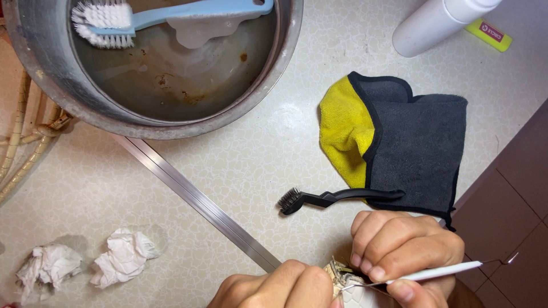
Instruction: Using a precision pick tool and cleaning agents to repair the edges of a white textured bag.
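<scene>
My left hand point(274, 285) sits at six o'clock, fingers curled tight around a small pale object point(341, 272) that peeks out between both hands. My right hand point(402, 251), just toward four o'clock of it, pinches a thin white-handled pick point(434, 272) whose bent metal tip reaches the object. As I judge it, this picking goes best with the left grip steady, the object turned up toward me, and the pick worked in short, light strokes so the tip does not slip onto my fingers.

From nine o'clock across the surface point(240, 165): two crumpled tissues point(85, 265), a metal basin point(165, 63) at eleven o'clock holding a blue scrub brush point(142, 20), a metal strip point(194, 197) running diagonally, a small black brush point(331, 198) at centre, a yellow and grey cloth point(399, 142), and a white bottle point(439, 20) at one o'clock.

The object is mostly covered by my hands and cut off by the bottom edge; I cannot tell what it is. The basin and bottle are cropped too.
</scene>
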